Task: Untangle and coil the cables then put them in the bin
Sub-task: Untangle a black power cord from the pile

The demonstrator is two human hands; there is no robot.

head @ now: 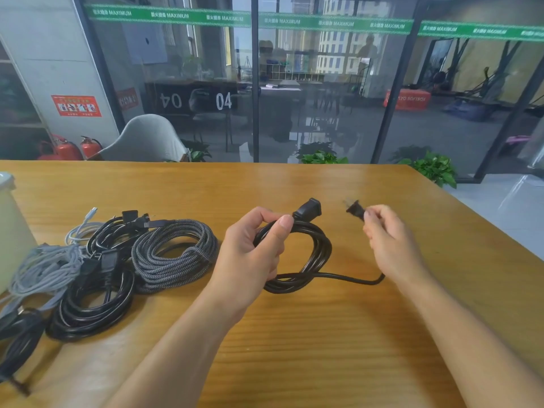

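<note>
Over the desk: both hands work one black power cable [312, 254] above the wooden desk [294, 334].
Left hand [253, 251]: fingers and thumb curled round the top of the black cable's coil, thumb pressed on the strands just below the socket end [307, 209], which sticks up past the thumb.
Right hand [388, 240]: fingertips pinch the plug end [354, 210] — its prongs point up and to the left, blurred.
Black cable's run: several loops hang from the left hand, their lower part resting on the desk; one strand leads right along the desk and curves up under the right wrist.
Braided cable [173, 254]: grey-and-black coil lying flat on the desk, just left of the left hand.
Black coils [94, 295]: more black cables with chunky plugs, heaped left of the braided one and touching it.
Grey cables [47, 269]: a loose pale tangle — further left, overlapping the black heap.
White container [11, 231]: at the desk's left edge, only partly in view.
</note>
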